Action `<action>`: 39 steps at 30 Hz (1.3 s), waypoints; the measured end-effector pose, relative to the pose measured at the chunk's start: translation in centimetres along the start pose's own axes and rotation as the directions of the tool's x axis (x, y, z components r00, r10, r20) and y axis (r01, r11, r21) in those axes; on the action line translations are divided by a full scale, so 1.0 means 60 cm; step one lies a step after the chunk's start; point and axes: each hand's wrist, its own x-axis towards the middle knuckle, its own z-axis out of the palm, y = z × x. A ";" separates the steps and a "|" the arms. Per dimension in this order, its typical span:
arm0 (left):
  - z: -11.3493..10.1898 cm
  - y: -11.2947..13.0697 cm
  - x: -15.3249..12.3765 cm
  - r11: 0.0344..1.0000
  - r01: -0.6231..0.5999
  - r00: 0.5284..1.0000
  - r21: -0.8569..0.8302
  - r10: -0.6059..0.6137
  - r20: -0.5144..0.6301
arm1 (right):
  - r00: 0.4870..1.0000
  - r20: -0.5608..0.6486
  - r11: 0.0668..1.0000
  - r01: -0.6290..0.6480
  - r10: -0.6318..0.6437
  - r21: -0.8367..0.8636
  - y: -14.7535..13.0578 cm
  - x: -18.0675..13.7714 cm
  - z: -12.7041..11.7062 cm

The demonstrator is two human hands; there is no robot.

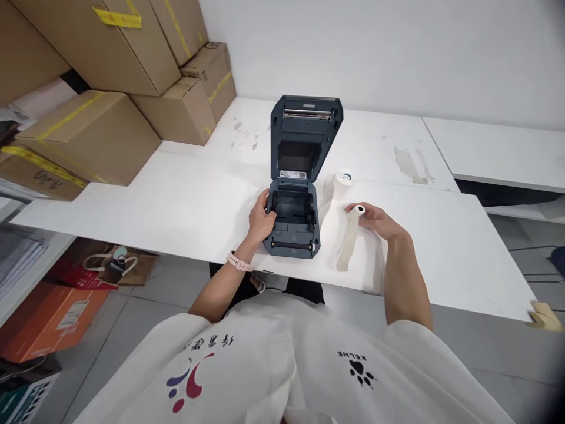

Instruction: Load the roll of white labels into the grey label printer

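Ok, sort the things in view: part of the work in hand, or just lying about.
In use:
- open printer, left hand on it
- small roll, in right hand
- larger roll beside printer, probably

Lying about, apparently:
- cardboard boxes
- orange box

Left hand grips printer; right hand holds roll.

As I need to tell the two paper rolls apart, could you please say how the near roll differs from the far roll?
The near roll looks slimmer; the far roll looks thicker. The near roll is in the right hand, whereas the far roll sits on the table, untouched. Both are whitish, each with a loose strip.
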 end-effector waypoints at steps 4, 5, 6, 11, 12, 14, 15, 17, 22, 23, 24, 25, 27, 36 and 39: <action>0.002 -0.006 0.001 1.000 -0.010 1.000 -0.016 0.010 -0.003 | 0.966 0.176 0.982 0.182 -0.187 0.044 -0.075 -0.002 0.058; 0.003 -0.007 0.002 1.000 -0.013 1.000 -0.017 0.012 -0.003 | 0.937 0.239 0.967 0.247 -0.254 0.060 -0.104 0.003 0.076; 0.003 -0.009 0.003 1.000 -0.015 1.000 -0.018 0.015 -0.005 | 0.903 0.300 0.951 0.306 -0.307 0.053 -0.134 0.010 0.095; 0.007 -0.016 0.008 1.000 -0.005 1.000 -0.024 0.004 -0.022 | 0.864 0.447 0.761 0.448 -0.233 -0.469 -0.244 0.076 0.214; 0.008 -0.016 0.009 1.000 0.001 1.000 -0.022 -0.001 -0.025 | 0.882 0.434 0.670 0.436 -0.185 -0.601 -0.251 0.091 0.238; 0.009 -0.016 0.009 1.000 0.004 1.000 -0.015 -0.005 -0.030 | 0.917 0.384 0.506 0.381 -0.105 -0.774 -0.252 0.117 0.277; 0.009 -0.015 0.008 1.000 0.003 0.999 -0.013 -0.004 -0.032 | 0.930 0.357 0.455 0.355 -0.084 -0.817 -0.249 0.125 0.290; 0.008 -0.012 0.007 1.000 -0.001 0.999 -0.010 0.001 -0.032 | 0.942 0.324 0.415 0.331 -0.088 -0.848 -0.239 0.128 0.305; 0.007 -0.003 -0.001 0.999 -0.018 1.000 -0.043 0.017 -0.022 | 0.922 0.286 0.467 0.381 -0.262 -0.798 -0.212 0.052 0.301; 0.007 -0.001 -0.002 0.998 -0.019 1.000 -0.056 0.019 -0.017 | 0.913 0.268 0.494 0.393 -0.307 -0.775 -0.203 0.027 0.301; 0.008 0.000 -0.002 0.997 -0.019 1.000 -0.069 0.019 -0.011 | 0.904 0.248 0.516 0.405 -0.348 -0.755 -0.193 0.003 0.303; 0.008 0.001 -0.003 0.997 -0.017 1.000 -0.081 0.017 -0.004 | 0.895 0.226 0.528 0.414 -0.385 -0.741 -0.182 -0.021 0.308; 0.010 0.001 -0.002 0.995 -0.010 1.000 -0.101 0.011 0.006 | 0.873 0.175 0.526 0.423 -0.456 -0.738 -0.159 -0.063 0.322; 0.015 -0.008 0.006 0.991 -0.001 1.000 -0.135 0.003 0.017 | 0.818 0.036 0.497 0.383 -0.574 -0.778 -0.111 -0.119 0.372; 0.014 -0.008 0.005 0.992 -0.002 1.000 -0.127 0.005 0.017 | 0.820 0.029 0.506 0.381 -0.572 -0.774 -0.110 -0.119 0.370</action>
